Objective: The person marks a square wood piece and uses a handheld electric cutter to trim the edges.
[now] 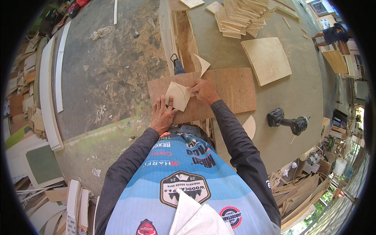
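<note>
A small pale plywood piece with a dark curved line across it lies on a reddish-brown plywood board. My left hand presses its thumb and fingers on the piece's near left side. With closed fingers, my right hand grips its right edge; the fingertips are partly hidden. Just beyond the board's far edge sits a dark blue tool body with a cord; the rest of it is hidden. A thin curved offcut stands on the board beyond my right hand.
On the right bench lie a cordless drill, a half-round plywood piece, a square panel and a stack of thin panels. A long gap parts the benches. Another person is far right.
</note>
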{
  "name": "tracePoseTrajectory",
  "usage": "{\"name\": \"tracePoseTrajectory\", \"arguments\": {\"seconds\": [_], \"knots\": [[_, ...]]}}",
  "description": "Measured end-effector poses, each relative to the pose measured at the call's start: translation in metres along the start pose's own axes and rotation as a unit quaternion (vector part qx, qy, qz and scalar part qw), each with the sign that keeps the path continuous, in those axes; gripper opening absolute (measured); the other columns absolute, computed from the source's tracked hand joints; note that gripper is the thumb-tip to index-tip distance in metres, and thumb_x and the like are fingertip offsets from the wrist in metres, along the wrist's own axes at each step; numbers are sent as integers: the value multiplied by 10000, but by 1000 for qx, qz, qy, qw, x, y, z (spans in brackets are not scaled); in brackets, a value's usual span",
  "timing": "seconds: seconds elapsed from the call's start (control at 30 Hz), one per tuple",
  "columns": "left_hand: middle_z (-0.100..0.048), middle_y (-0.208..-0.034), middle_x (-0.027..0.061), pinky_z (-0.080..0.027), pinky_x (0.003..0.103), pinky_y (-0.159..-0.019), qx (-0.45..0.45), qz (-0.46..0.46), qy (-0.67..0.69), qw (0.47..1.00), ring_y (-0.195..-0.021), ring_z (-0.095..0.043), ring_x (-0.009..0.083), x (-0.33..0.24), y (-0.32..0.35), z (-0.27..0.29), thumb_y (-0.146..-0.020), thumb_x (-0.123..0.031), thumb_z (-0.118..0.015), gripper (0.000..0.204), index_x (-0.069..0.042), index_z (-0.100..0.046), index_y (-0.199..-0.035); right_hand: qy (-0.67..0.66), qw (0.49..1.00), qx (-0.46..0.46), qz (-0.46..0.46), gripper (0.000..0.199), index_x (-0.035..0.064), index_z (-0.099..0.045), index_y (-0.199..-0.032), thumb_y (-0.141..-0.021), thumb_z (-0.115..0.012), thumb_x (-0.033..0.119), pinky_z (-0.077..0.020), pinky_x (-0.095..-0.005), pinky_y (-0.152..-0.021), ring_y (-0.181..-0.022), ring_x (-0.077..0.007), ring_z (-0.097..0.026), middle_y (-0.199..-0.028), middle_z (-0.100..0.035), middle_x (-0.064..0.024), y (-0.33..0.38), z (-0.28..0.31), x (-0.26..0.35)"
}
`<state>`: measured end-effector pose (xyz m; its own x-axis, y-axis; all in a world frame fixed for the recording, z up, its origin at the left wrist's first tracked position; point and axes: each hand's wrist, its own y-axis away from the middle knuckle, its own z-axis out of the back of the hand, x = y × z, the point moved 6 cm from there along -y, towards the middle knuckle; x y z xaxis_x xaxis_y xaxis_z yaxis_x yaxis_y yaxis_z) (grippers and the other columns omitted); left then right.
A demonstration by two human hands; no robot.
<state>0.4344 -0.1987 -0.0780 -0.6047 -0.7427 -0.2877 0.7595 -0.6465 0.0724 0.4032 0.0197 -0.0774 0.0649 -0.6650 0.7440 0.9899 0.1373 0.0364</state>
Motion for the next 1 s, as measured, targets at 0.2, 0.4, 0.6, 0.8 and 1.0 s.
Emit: {"name": "tracePoseTrajectory", "arguments": {"seconds": [0.2, 0.4, 0.6, 0.8, 1.0], "knots": [[-365, -1456, 283, -354, 532, -1101, -9, -1, -8, 1000, -1334, -391, 446, 1, 1, -2, -1033, -393, -542, 684, -5, -362, -1566, 16, 1000, -2, 21, 157, 95, -831, -939, -959, -679, 128, -507, -394, -704, -766, -272, -658, -840, -689, -103, -3, -1, -1], [-369, -1450, 285, -353, 535, -1099, -5, 6, -6, 1000, -1331, -392, 447, 0, 1, -2, -1034, -401, -539, 685, -8, -362, -1566, 24, 999, 4, 24, 157, 109, -833, -963, -956, -677, 124, -507, -394, -710, -768, -282, -654, -835, -682, -108, -4, -1, -1], [-374, -1447, 282, -359, 534, -1087, -8, 11, -5, 1000, -1322, -398, 445, 0, 1, -2, -1030, -400, -544, 688, -6, -362, -1563, 0, 1000, 0, 26, 163, 101, -825, -897, -953, -686, 166, -488, -437, -722, -798, -329, -643, -844, -655, -134, -5, 0, -1], [-378, -1444, 269, -368, 526, -1075, -11, 12, -16, 1000, -1326, -398, 435, -1, 1, -2, -1028, -397, -545, 686, 1, -367, -1557, -3, 1000, 6, 29, 151, 101, -828, -923, -953, -686, 145, -496, -417, -704, -763, -302, -644, -821, -664, -118, -7, -1, -3], [-383, -1453, 272, -359, 525, -1086, -5, 20, -15, 1000, -1330, -399, 431, -3, 0, 1, -1032, -405, -530, 685, 13, -377, -1552, 4, 999, 1, 39, 142, 99, -830, -942, -953, -690, 124, -501, -395, -678, -724, -269, -642, -792, -667, -99, -8, 2, 1]]}}
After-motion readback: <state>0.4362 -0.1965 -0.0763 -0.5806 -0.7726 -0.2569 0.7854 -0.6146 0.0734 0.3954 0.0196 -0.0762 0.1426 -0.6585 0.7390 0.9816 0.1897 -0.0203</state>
